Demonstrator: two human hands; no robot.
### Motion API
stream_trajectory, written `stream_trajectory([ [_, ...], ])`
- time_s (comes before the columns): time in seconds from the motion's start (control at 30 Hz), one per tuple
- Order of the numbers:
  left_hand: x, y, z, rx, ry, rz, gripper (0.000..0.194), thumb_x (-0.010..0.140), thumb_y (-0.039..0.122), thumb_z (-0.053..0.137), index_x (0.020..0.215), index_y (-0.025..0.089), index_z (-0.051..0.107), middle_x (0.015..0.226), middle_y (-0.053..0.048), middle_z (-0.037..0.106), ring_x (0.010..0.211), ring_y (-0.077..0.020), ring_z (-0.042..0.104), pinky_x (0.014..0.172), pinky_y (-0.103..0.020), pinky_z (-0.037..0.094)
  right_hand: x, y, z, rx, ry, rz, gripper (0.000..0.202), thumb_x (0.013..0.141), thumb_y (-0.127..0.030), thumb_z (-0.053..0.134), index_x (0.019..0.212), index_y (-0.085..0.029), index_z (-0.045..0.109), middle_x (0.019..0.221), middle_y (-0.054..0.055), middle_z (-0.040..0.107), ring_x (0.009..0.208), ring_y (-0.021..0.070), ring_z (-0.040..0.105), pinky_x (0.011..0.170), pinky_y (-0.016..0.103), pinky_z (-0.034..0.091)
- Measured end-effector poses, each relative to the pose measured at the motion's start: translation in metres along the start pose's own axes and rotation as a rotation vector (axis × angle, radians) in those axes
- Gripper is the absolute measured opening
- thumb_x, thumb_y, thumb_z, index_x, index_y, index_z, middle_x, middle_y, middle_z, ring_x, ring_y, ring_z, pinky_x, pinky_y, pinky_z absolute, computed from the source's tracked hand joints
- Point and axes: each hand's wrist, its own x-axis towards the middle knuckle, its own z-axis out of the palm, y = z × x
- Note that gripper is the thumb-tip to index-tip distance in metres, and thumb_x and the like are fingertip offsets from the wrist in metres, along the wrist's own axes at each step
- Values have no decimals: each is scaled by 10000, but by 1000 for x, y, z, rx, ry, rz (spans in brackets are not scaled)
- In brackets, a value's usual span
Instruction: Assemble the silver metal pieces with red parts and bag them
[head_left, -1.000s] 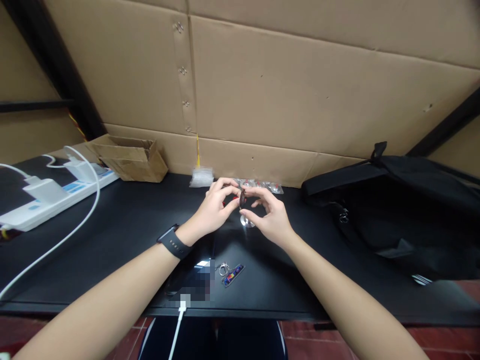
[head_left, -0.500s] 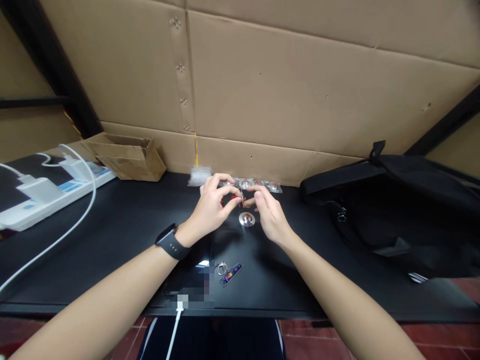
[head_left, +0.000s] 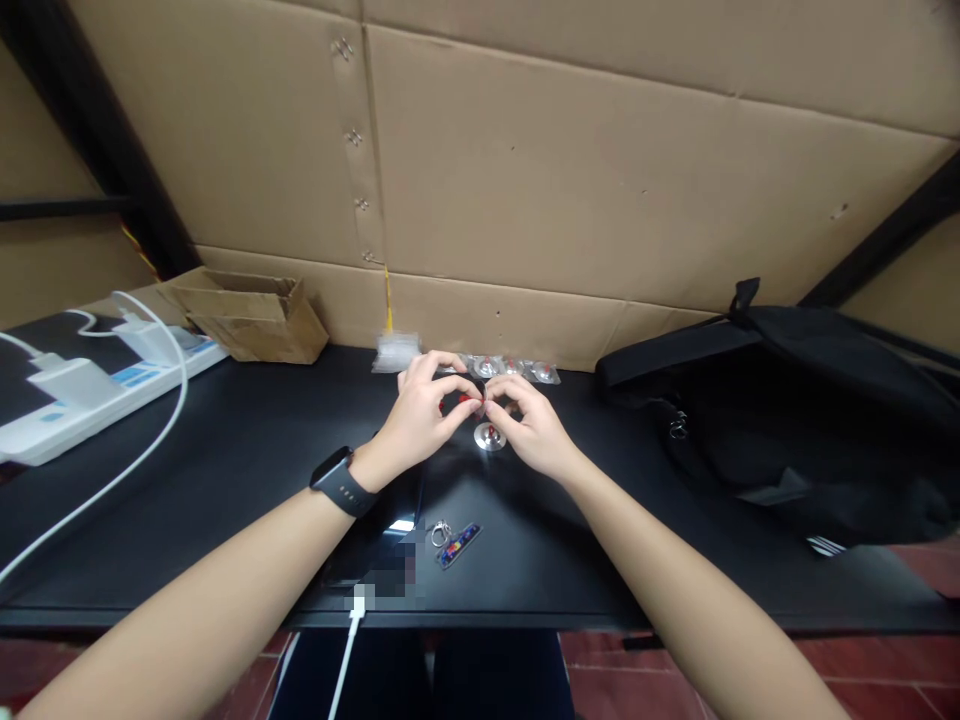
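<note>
A black counter runs up to a tall cardboard wall, with a silver disc bearing a red loop lying near its middle. Nearest, on the near side of the silver disc and to its left, lies a dark glossy device, partly blurred out, with a white cable plugged in. A keyring tag lies between device and disc. Just beyond the silver disc, a thin piece showing some red is held up, mostly hidden by fingers. The left hand pinches it narrowly from the disc's left; the right hand pinches it from the right, thumb and finger together.

Right of the disc slumps a black bag, its contents out of sight. Beyond the disc, clear packets hold silver discs with red parts; left of those sits a stack of clear sleeves. Farther left of the disc stands an open cardboard box, its inside hidden.
</note>
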Motion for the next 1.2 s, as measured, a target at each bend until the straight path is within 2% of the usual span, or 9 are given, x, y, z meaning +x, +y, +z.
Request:
stream_trajectory([
  [0.17, 2, -3, -2, -92, 5, -59, 141, 995, 293, 535, 1078, 238, 635, 1195, -58, 606, 1196, -242, 536, 1050, -428, 383, 0, 5, -2, -91, -15, 13, 87, 936, -238, 599, 898, -207, 671, 1150, 73, 609, 1081, 206, 603, 803, 306, 503],
  [0.23, 2, -3, -3, -120, -39, -58, 196, 1021, 318, 476, 1143, 250, 614, 1238, -59, 601, 1218, -242, 525, 1060, -426, 379, 0, 8, -3, -129, -21, -4, 81, 929, -231, 605, 901, -210, 678, 1159, 75, 608, 1105, 213, 594, 825, 318, 501],
  [0.4, -2, -2, -2, 6, -205, -18, 231, 925, 422, 627, 1116, 297, 662, 1349, -40, 561, 1287, -294, 453, 1073, -489, 346, -1, 12, -4, -225, -70, -60, 50, 898, -216, 644, 897, -217, 694, 1185, 79, 602, 1182, 242, 554, 1045, 426, 426],
  [0.53, -6, -7, 4, 99, -286, -29, 228, 839, 380, 695, 1047, 288, 682, 1360, -36, 566, 1287, -325, 433, 1036, -520, 364, -1, 13, -6, -251, -65, -36, 63, 896, -205, 637, 879, -217, 697, 1201, 82, 599, 1202, 247, 542, 1069, 444, 406],
  [0.63, -7, -12, 8, 115, -295, -41, 246, 824, 372, 706, 1058, 296, 698, 1327, -34, 591, 1260, -326, 448, 1024, -523, 370, -1, 12, -7, -257, -42, -35, 64, 892, -194, 638, 874, -215, 695, 1213, 83, 596, 1212, 249, 539, 1078, 450, 397],
  [0.8, -4, -13, 7, 82, -243, -46, 104, 877, 374, 691, 932, 308, 749, 1277, -13, 625, 1243, -301, 462, 989, -486, 373, -1, 12, -6, -257, -67, -49, 59, 902, -212, 643, 887, -212, 699, 1206, 87, 594, 1209, 243, 541, 1073, 434, 405],
  [1.0, -3, -14, 6, 82, -272, -41, 91, 873, 367, 709, 857, 288, 750, 1200, -14, 663, 1209, -291, 472, 957, -466, 354, -1, 12, -4, -298, -89, -38, 109, 950, -247, 592, 943, -221, 697, 1178, 75, 619, 1158, 224, 556, 1045, 403, 422],
  [1.1, -3, -17, 7, 117, -286, -53, 115, 879, 361, 686, 846, 261, 732, 1155, -26, 676, 1179, -290, 478, 940, -458, 343, -2, 13, -9, -410, -152, 27, 118, 924, -276, 627, 1000, -228, 704, 1088, 65, 657, 1063, 223, 592, 965, 381, 456],
  [1.2, -3, -19, 6, 151, -295, -55, 106, 884, 338, 663, 866, 243, 707, 1097, -36, 689, 1135, -286, 496, 914, -445, 331, -3, 15, -13, -544, -266, 69, 123, 858, -301, 705, 957, -233, 726, 953, 45, 688, 904, 211, 636, 826, 337, 469],
])
